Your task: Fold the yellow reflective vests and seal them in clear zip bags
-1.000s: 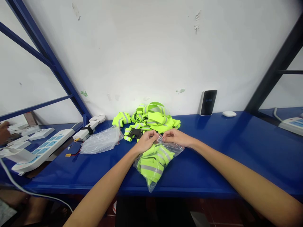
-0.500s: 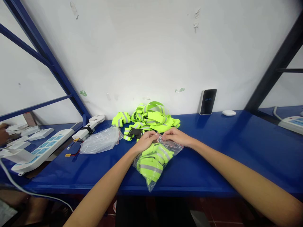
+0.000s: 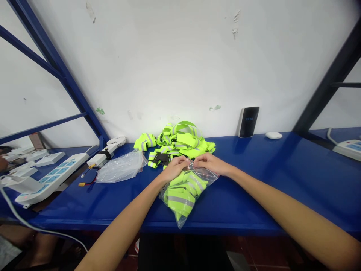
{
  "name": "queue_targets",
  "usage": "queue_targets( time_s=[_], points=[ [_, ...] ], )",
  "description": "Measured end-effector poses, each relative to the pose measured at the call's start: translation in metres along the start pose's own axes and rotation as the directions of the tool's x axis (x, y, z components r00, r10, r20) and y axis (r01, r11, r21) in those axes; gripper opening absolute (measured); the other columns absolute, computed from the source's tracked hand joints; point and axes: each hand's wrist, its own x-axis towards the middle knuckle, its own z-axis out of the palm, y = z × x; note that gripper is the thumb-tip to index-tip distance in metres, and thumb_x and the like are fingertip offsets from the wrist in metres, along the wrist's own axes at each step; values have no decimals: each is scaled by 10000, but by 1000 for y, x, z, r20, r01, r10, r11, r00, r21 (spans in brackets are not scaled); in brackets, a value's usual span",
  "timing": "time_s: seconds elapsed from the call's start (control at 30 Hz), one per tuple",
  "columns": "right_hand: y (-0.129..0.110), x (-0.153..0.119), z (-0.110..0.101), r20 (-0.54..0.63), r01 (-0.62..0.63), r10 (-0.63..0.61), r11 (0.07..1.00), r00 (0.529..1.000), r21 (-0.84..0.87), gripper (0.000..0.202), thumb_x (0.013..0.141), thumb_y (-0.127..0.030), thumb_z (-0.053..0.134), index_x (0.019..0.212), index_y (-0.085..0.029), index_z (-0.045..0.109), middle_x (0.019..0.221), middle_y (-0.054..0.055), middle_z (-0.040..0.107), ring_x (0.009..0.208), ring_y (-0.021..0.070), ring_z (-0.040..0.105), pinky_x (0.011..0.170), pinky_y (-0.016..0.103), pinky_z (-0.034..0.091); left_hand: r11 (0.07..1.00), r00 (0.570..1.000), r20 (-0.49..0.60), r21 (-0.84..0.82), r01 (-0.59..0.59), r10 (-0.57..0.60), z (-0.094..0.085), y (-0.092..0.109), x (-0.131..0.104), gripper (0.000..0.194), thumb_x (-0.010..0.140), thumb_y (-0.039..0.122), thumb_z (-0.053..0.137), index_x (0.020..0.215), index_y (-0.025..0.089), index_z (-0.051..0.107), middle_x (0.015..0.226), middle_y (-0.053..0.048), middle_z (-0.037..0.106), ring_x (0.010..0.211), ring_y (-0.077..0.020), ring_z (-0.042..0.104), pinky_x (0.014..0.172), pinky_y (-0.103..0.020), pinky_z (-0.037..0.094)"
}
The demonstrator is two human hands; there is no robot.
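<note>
A clear zip bag (image 3: 181, 222) with a folded neon-yellow reflective strap (image 3: 180, 197) inside lies near the front edge of the blue table. My left hand (image 3: 175, 168) pinches the bag's top edge, fingers closed. Close beside it, my right hand (image 3: 209, 163) grips the same edge, its thumb and forefinger together. Just behind both hands is a heap of neon-yellow straps with grey reflective stripes (image 3: 183, 141), with a black buckle (image 3: 162, 158) at its front left. A smaller folded strap (image 3: 144, 142) sits left of the heap.
Flat clear bags (image 3: 121, 167) lie to the left, beside a small white fan (image 3: 115, 143) and a battery lead with a yellow plug (image 3: 82, 184). Farther left is a white power strip (image 3: 52, 180). A phone (image 3: 248, 121) leans on the wall, near a white case (image 3: 273, 135).
Almost nothing differs. Both hands keep their pinch on the bag's top edge, and the view has shifted very slightly.
</note>
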Motion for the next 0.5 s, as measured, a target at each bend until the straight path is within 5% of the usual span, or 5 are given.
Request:
queue_targets(
  time_s=[0.27, 0.5],
  points=[
    [-6, -3, 5, 20, 20, -19, 997, 1000, -78, 229, 810, -347, 602, 777, -133, 675, 680, 4, 610, 605, 109, 486, 576, 225, 362, 998, 984, 165, 25, 61, -65, -3, 12, -4, 236, 742, 363, 663, 761, 140, 588, 671, 28, 516, 627, -94, 432, 617, -233, 311],
    [-11, -3, 10, 41, 26, -23, 997, 999, -74, 266, 800, -395, 622, 755, -134, 644, 657, 2, 579, 603, 110, 460, 561, 224, 343, 997, 981, 188, 75, 23, -37, -5, 15, -7, 218, 753, 341, 611, 695, 170, 490, 650, 48, 461, 600, -91, 384, 583, -227, 281]
  ],
)
